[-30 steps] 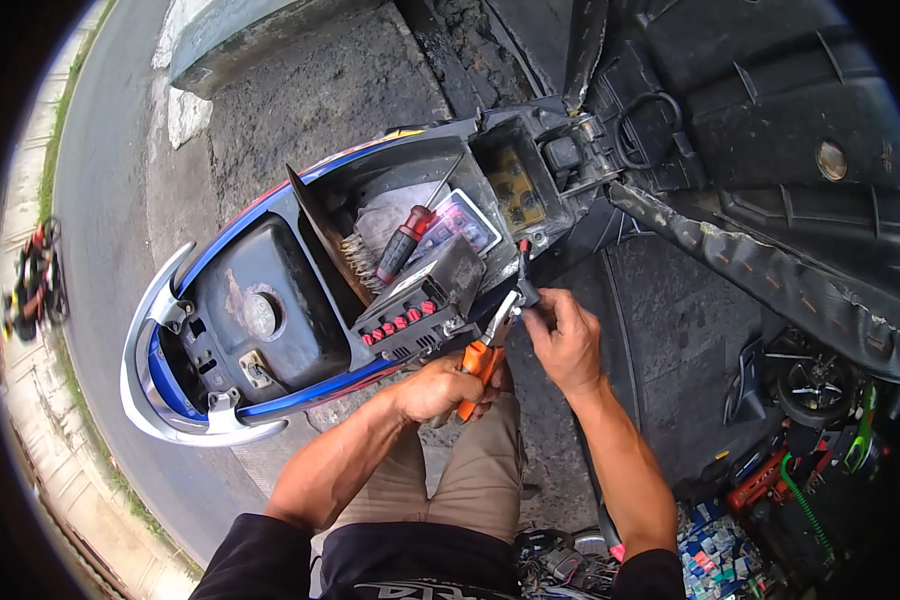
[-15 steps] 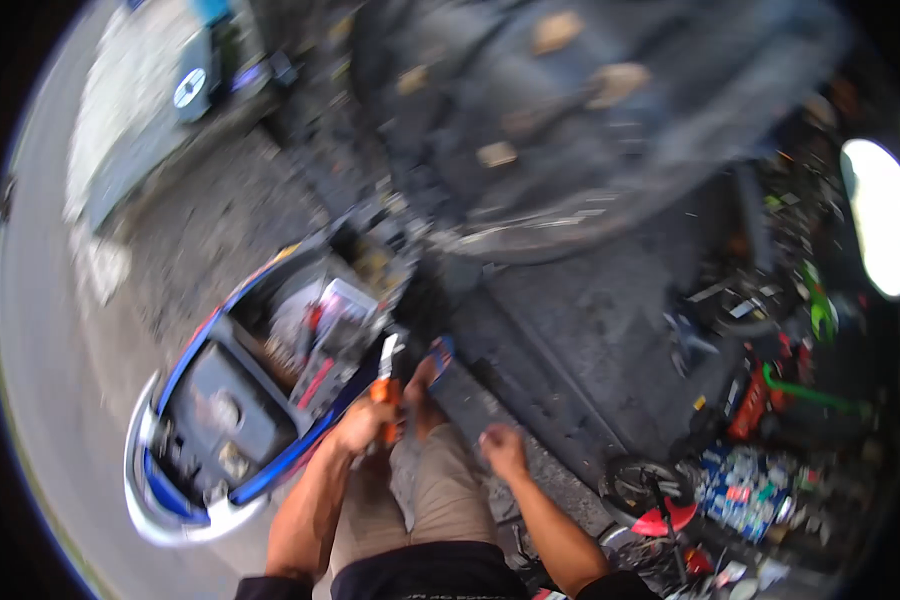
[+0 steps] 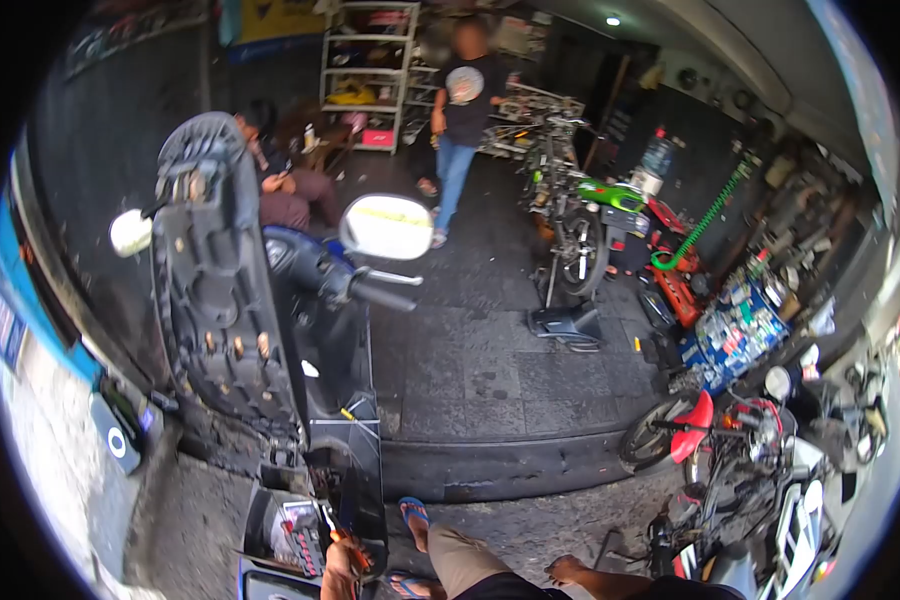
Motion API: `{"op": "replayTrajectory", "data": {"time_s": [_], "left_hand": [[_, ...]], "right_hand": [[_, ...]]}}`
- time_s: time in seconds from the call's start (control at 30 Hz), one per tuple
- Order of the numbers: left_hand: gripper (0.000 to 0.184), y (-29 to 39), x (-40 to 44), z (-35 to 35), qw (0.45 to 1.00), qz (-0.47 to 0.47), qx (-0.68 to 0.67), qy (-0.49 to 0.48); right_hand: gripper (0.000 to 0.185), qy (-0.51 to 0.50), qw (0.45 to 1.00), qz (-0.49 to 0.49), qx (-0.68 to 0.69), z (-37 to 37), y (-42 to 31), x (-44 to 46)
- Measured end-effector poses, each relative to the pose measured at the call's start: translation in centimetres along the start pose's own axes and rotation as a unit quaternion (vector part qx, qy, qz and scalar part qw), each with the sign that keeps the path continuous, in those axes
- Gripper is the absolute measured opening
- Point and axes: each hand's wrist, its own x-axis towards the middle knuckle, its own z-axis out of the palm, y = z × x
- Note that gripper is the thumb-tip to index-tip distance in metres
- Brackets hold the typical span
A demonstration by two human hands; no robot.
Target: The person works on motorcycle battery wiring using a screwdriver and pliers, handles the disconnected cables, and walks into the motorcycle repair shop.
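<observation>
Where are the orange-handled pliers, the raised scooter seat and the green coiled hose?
Orange-handled pliers (image 3: 337, 534): head view, on an orange handle.
Raised scooter seat (image 3: 227, 282): head view, on its underside.
Green coiled hose (image 3: 713, 220): head view, midway along its coils.

No legible text; print (image 3: 464, 86) on dark shirt (image 3: 475, 128), blue-yellow banner (image 3: 288, 22) too unclear.

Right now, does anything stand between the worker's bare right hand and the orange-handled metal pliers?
Yes: in this view, the worker's leg in beige trousers lies between the right hand and the orange-handled pliers, gripped in the left hand.
</observation>
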Motion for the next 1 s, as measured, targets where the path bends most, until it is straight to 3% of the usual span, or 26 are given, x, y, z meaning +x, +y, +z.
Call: {"op": "replayTrajectory", "data": {"time_s": [0.03, 0.07, 0.17, 0.23, 0.27, 0.3, 0.37, 0.43, 0.47, 0.5, 0.53, 0.57, 0.6, 0.67, 0.7, 0.73, 0.77, 0.8, 0.87, 0.93, 0.97, 1.0], "left_hand": [[0.015, 0.2, -0.2, 0.1, 1.0, -0.002, -0.006, -0.014], [0.014, 0.5, -0.5, 0.6, 1.0, 0.009, 0.007, -0.012], [0.018, 1.1, -0.5, 0.5, 0.999, -0.016, 0.044, 0.003], [0.018, 0.9, 0.1, -0.7, 0.998, -0.009, 0.069, 0.007], [0.026, 0.5, 1.5, -2.6, 0.995, 0.017, 0.093, 0.014], [0.059, 0.4, 2.7, -3.6, 0.992, 0.045, 0.115, 0.021], [0.058, 0.7, 2.4, -2.8, 0.977, 0.073, 0.194, 0.05], [0.06, 0.8, 1.1, -1.7, 0.988, 0.042, 0.139, 0.053], [0.066, 1.1, 0.8, -1.1, 0.989, 0.035, 0.134, 0.061], [0.066, 1.2, 0.4, -1.0, 0.988, 0.037, 0.137, 0.063], [0.07, 1.6, 0.2, -0.7, 0.993, 0.02, 0.111, 0.044], [0.074, 1.4, 0.4, -0.3, 0.996, 0.003, 0.083, 0.023], [0.077, 1.0, 0.6, -0.2, 0.979, 0.06, 0.18, 0.068], [0.075, 1.3, 1.0, 0.0, 0.975, 0.016, 0.184, 0.122], [0.075, 1.4, 0.9, 0.4, 0.971, 0.018, 0.197, 0.135], [0.069, 2.1, 1.0, 0.8, 0.988, -0.054, 0.068, 0.125], [0.06, 1.1, 1.3, 1.5, 0.971, 0.02, 0.102, 0.214], [0.06, 0.0, -0.6, 6.6, 0.936, 0.151, 0.116, 0.297], [0.06, -0.4, -3.5, 10.5, 0.877, 0.275, 0.133, 0.371], [0.07, 1.5, -4.1, 9.2, 0.962, 0.029, 0.155, 0.221], [0.07, 1.7, -3.8, 9.1, 0.962, 0.025, 0.162, 0.22], [0.073, 1.6, -3.2, 8.4, 0.956, 0.036, 0.175, 0.233]], "right_hand": [[0.022, -0.001, 0.994, -0.074, -0.085, 1.6, 3.0, 3.4], [0.024, 0.031, 0.985, -0.147, -0.086, 2.8, 4.5, 5.4], [0.029, 0.03, 0.993, -0.105, 0.044, 2.0, 1.1, 0.1], [0.028, 0.021, 0.978, 0.039, 0.203, 1.2, -0.9, -2.5], [0.03, 0.05, 0.973, 0.05, 0.219, 1.1, -1.0, -2.8], [0.03, 0.049, 0.972, 0.043, 0.226, 0.5, -0.8, -2.4], [0.036, 0.01, 0.98, -0.105, 0.172, 0.7, 2.9, 3.3], [0.033, 0.134, 0.95, -0.279, -0.036, 0.2, 3.6, 5.4], [0.031, 0.067, 0.976, -0.154, 0.138, -1.0, 3.3, 5.9], [0.029, -0.006, 0.952, -0.02, 0.305, -2.9, 2.1, 4.3], [0.029, 0.019, 0.938, 0.028, 0.345, -5.1, 0.6, 1.3], [0.029, 0.021, 0.937, 0.026, 0.346, -6.7, 0.6, 1.1], [0.027, 0.039, 0.932, 0.008, 0.36, -7.8, 0.8, 1.0], [0.026, 0.055, 0.925, -0.007, 0.376, -9.5, 1.7, 0.7], [0.024, 0.089, 0.96, -0.06, 0.257, -10.5, 2.5, 0.9], [0.022, 0.122, 0.977, -0.111, 0.133, -11.6, 3.4, 1.0], [0.022, 0.151, 0.976, -0.159, 0.005, -12.8, 4.5, 1.0], [0.022, 0.176, 0.955, -0.203, -0.124, -13.9, 5.8, 1.0], [0.026, 0.214, 0.861, -0.278, -0.368, -15.6, 8.9, 1.9], [0.023, 0.214, 0.892, -0.256, -0.306, -14.5, 13.7, 9.0], [0.021, 0.215, 0.915, -0.237, -0.244, -13.6, 15.4, 11.0], [0.015, 0.23, 0.893, -0.227, -0.314, -15.2, 14.0, 6.5]]}}
